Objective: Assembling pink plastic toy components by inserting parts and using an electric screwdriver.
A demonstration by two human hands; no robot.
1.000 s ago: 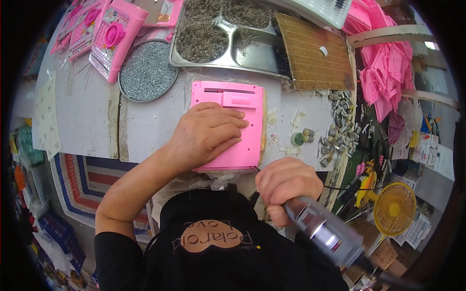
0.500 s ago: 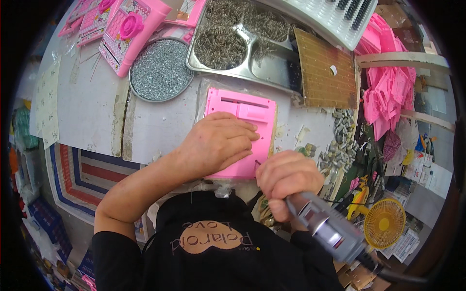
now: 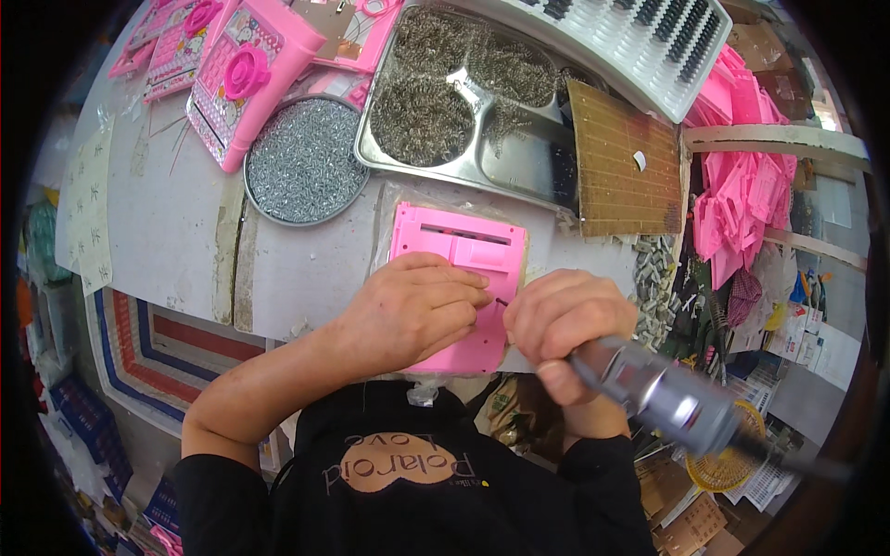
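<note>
Left hand [image 3: 413,310] lies flat with fingers spread on the pink plastic panel [image 3: 459,278] at the near edge of the counter [image 3: 167,232], while right hand [image 3: 565,324], fingers clamped round a grey electric screwdriver [image 3: 663,394], sets its tip against the panel

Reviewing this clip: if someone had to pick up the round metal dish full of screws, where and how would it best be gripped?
Probably by the rim of the round metal dish on its near-left edge, coming from the bare tabletop side. It lies flat and brimful of small screws, so keep it level. The pink toy case overlaps its far edge and the steel compartment tray crowds its right.
</note>
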